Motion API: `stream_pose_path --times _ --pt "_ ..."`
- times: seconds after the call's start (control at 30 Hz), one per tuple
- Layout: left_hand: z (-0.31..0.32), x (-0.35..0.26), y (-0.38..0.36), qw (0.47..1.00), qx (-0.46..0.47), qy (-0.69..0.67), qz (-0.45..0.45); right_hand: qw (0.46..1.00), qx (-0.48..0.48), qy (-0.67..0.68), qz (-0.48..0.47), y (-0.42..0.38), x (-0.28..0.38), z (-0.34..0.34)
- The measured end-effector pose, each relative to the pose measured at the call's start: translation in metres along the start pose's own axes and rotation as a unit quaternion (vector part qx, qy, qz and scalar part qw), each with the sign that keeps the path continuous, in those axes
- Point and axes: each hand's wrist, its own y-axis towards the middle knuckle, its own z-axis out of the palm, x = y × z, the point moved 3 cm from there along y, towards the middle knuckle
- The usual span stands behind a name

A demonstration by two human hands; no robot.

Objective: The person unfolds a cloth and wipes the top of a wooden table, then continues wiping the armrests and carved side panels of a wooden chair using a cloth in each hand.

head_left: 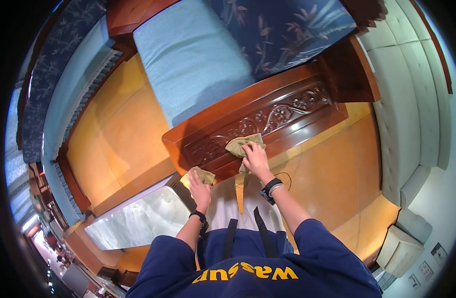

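My right hand [255, 158] presses a tan cloth [240, 144] against the carved side panel [282, 116] of a dark wooden sofa, its fingers bent over the cloth. Lower and to the left, my left hand [199, 191] holds another yellowish-tan cloth [204, 175] by the panel's lower left corner. Raised floral scrollwork runs along the glossy panel. The undersides of both cloths are hidden.
A light blue seat cushion [188, 59] and a dark blue floral cushion [287, 30] lie beyond the panel. At left stands a marble-topped table [143, 216]. A pale green tufted sofa [406, 99] lines the right. Yellow-brown tile floor [332, 188] surrounds my legs.
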Motion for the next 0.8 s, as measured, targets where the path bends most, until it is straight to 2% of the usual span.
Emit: stream_pose_path --times 0.07,0.1,0.13,0.2,0.23,0.3,0.33,0.37,0.4,0.5,0.53,0.63,0.73,0.8 --pt "0.014 -0.016 0.004 0.986 -0.085 0.026 -0.141 0.999 -0.017 -0.017 0.021 0.0 -0.034 -0.024" --pt "0.022 -0.026 0.009 0.972 -0.13 0.099 -0.168 0.999 -0.031 -0.026 0.029 0.001 -0.052 -0.036" --pt "0.031 -0.035 0.015 0.973 -0.126 0.101 -0.166 0.999 -0.03 -0.024 0.033 0.0 -0.07 -0.047" --pt "0.053 -0.031 0.034 0.908 -0.26 0.18 -0.273 0.991 -0.087 -0.074 0.073 0.003 -0.105 -0.077" --pt "0.056 -0.036 0.048 0.91 -0.259 0.182 -0.267 0.99 -0.088 -0.072 0.079 0.004 -0.122 -0.089" --pt "0.056 -0.043 0.066 0.825 -0.311 0.21 -0.423 0.961 -0.177 -0.062 0.204 0.002 -0.161 -0.118" --pt "0.057 -0.047 0.075 0.81 -0.266 0.163 -0.496 0.959 -0.178 -0.062 0.209 0.003 -0.179 -0.13" --pt "0.055 -0.055 0.084 0.804 -0.218 0.106 -0.543 0.945 -0.22 -0.074 0.232 0.002 -0.197 -0.143" --pt "0.055 -0.065 0.093 0.797 -0.203 0.09 -0.562 0.927 -0.262 -0.086 0.253 0.001 -0.216 -0.153" --pt "0.056 -0.116 0.117 0.829 -0.184 0.092 -0.52 0.91 -0.302 -0.055 0.279 -0.001 -0.265 -0.177" --pt "0.056 -0.137 0.122 0.855 -0.203 0.117 -0.463 0.91 -0.302 -0.051 0.28 0.002 -0.277 -0.182" --pt "0.058 -0.205 0.125 0.934 -0.151 0.119 -0.301 0.911 -0.293 -0.058 0.284 0.007 -0.3 -0.195" --pt "0.058 -0.274 0.127 0.973 -0.084 0.114 -0.181 0.912 -0.282 -0.086 0.287 0.012 -0.308 -0.202" --pt "0.057 -0.305 0.126 0.996 -0.011 0.052 -0.067 0.912 -0.267 -0.067 0.303 0.013 -0.308 -0.203"
